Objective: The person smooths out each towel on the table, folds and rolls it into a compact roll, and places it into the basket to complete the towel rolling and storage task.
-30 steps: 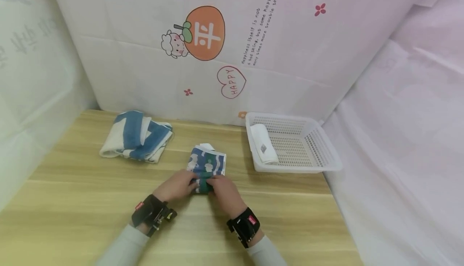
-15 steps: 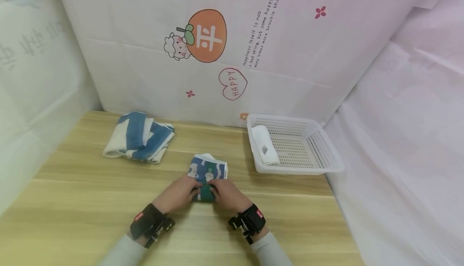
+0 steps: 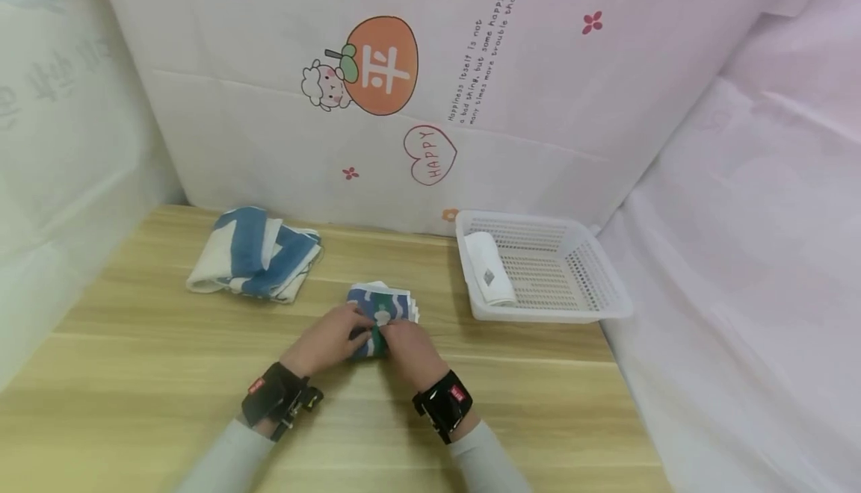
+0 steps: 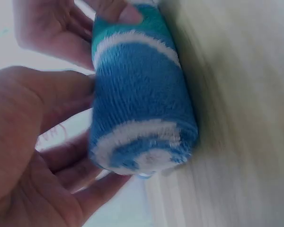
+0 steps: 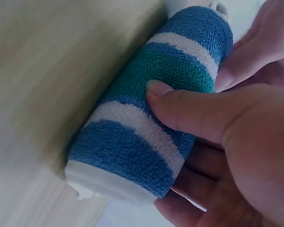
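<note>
A blue, green and white patterned towel [image 3: 381, 306] lies at the middle of the table, its near end rolled up and its far part flat. My left hand [image 3: 328, 340] holds the left part of the roll. In the left wrist view the blue roll [image 4: 139, 90] shows a spiral of layers at its end, with the left thumb and fingers [image 4: 75, 189] against its far side. My right hand [image 3: 412, 351] grips the right part. The right wrist view shows its thumb [image 5: 180, 106] pressed on the roll [image 5: 132, 118] and its fingers curled behind.
A blue and white towel [image 3: 255, 254] lies loosely folded at the back left. To the back right stands a white plastic basket [image 3: 585, 273] with a rolled white towel [image 3: 489, 269] along its left side. A printed cloth wall [image 3: 538, 90] borders the wooden table [image 3: 336, 433].
The near end of the patterned towel has been rolled further away from me, so less of its flat part shows. Both hands stay on it, having moved slightly back and then forward.
</note>
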{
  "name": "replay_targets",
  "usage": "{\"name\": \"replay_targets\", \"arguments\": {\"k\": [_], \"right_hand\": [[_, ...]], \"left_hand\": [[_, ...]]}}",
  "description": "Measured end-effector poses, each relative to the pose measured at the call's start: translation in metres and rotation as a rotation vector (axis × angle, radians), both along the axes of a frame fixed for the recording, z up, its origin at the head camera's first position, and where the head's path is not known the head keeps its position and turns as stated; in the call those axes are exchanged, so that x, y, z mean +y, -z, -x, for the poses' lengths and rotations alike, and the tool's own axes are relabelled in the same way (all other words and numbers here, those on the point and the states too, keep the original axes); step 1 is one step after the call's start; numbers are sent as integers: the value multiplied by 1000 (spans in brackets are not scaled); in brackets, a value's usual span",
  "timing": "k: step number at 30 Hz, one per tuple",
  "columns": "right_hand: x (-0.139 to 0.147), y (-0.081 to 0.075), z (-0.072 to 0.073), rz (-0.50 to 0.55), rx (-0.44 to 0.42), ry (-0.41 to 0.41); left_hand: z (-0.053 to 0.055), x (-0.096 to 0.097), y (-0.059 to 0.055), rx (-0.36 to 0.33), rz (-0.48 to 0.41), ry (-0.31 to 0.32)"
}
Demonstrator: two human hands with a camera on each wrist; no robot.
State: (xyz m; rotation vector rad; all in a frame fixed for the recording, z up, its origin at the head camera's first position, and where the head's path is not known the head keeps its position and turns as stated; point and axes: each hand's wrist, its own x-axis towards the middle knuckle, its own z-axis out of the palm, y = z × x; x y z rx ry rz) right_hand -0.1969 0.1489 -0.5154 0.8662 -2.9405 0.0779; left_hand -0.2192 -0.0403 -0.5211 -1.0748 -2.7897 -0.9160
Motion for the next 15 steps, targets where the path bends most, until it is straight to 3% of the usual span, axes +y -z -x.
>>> {"name": "replay_targets", "arguments": {"k": [2,4,6,9,11,15], "right_hand": [[4,-2,3,14,-49,-23],[8,-4,5,50,-120,-46],[13,-5,7,92,-194,-64],[19,-7,8,145,-281,-74],[20,-7,5,167,-279,-56],[14,-12,-10,157,-130,23]], "left_hand": [[-10,1,1,78,17,-15],[-16,0,1,103,27,-10],[-19,0,3,108,33,3],[-14,1,3,52,27,21],[-7,3,3,2,40,42],[10,5,0,-128,71,56]]}}
